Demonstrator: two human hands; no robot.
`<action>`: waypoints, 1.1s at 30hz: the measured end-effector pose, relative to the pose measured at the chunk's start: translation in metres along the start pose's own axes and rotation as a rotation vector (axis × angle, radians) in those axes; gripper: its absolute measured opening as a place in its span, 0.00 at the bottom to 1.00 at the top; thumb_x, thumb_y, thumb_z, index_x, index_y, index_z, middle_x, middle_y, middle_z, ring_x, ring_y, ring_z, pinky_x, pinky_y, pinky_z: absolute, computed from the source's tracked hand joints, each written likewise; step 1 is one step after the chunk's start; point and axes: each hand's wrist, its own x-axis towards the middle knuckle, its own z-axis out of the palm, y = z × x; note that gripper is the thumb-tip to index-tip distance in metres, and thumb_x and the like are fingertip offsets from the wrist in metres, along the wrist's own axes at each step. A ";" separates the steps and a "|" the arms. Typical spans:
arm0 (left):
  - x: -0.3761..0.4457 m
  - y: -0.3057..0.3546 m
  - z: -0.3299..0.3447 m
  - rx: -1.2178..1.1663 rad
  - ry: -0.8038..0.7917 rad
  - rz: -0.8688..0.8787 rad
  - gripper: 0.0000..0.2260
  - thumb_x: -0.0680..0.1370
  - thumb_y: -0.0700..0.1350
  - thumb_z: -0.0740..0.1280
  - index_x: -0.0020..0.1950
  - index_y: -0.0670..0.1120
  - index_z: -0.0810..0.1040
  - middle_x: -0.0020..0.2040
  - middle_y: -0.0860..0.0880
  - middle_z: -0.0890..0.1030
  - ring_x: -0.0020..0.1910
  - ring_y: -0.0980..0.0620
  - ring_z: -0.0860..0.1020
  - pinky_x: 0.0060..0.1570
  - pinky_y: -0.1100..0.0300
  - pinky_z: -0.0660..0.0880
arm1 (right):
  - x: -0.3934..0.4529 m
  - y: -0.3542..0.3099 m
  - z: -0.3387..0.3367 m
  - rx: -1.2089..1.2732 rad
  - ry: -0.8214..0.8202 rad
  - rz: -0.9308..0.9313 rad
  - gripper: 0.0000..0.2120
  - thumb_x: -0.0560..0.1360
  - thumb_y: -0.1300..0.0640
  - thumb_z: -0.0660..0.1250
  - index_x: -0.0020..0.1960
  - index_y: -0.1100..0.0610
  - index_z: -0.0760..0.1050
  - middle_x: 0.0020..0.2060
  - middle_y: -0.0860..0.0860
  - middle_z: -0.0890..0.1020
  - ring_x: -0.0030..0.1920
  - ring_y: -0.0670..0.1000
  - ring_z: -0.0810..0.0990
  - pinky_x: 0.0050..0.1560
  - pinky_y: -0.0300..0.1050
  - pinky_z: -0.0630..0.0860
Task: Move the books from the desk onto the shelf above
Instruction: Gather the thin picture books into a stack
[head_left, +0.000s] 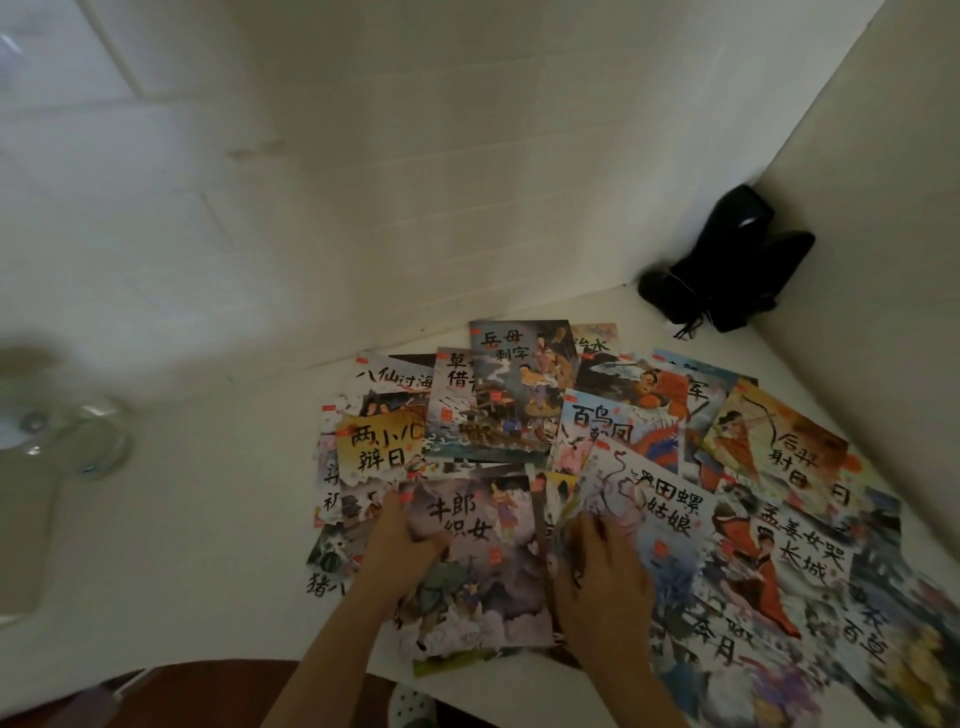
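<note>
Several thin picture books with painted covers and black Chinese titles lie spread in an overlapping heap on the white desk (208, 519). My left hand (400, 551) grips the left edge of a grey-purple book (478, 566) near the front of the heap, thumb on its cover. My right hand (597, 577) lies flat, fingers apart, on the pale book (660, 514) just to the right. A yellow-titled book (379, 447) and a blue ship-scene book (514, 395) lie farther back. The shelf above is out of view.
A black device with a cord (727, 265) sits in the desk's back right corner against the white walls. A blurred clear glass object (78, 431) stands at the left. The desk's front edge runs below my forearms, with a white shoe (410, 706) on the floor.
</note>
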 end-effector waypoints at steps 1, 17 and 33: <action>0.002 -0.004 -0.002 -0.034 0.013 -0.011 0.26 0.73 0.38 0.73 0.66 0.47 0.63 0.54 0.47 0.77 0.50 0.50 0.79 0.47 0.53 0.82 | 0.005 0.011 -0.007 -0.013 0.033 0.063 0.27 0.76 0.39 0.60 0.70 0.52 0.68 0.72 0.56 0.67 0.70 0.62 0.67 0.65 0.62 0.66; 0.020 0.023 0.008 0.392 0.326 0.065 0.42 0.68 0.43 0.76 0.76 0.42 0.56 0.71 0.37 0.65 0.72 0.37 0.59 0.71 0.40 0.58 | 0.054 0.052 -0.035 0.670 0.056 0.415 0.56 0.54 0.61 0.83 0.75 0.51 0.55 0.60 0.59 0.76 0.58 0.61 0.76 0.53 0.59 0.79; 0.012 -0.015 -0.005 0.258 0.350 0.040 0.36 0.68 0.40 0.77 0.72 0.40 0.64 0.64 0.39 0.74 0.64 0.39 0.72 0.62 0.45 0.71 | 0.034 0.059 -0.034 1.050 -0.155 0.262 0.40 0.73 0.56 0.72 0.77 0.45 0.52 0.71 0.51 0.68 0.67 0.54 0.71 0.64 0.62 0.72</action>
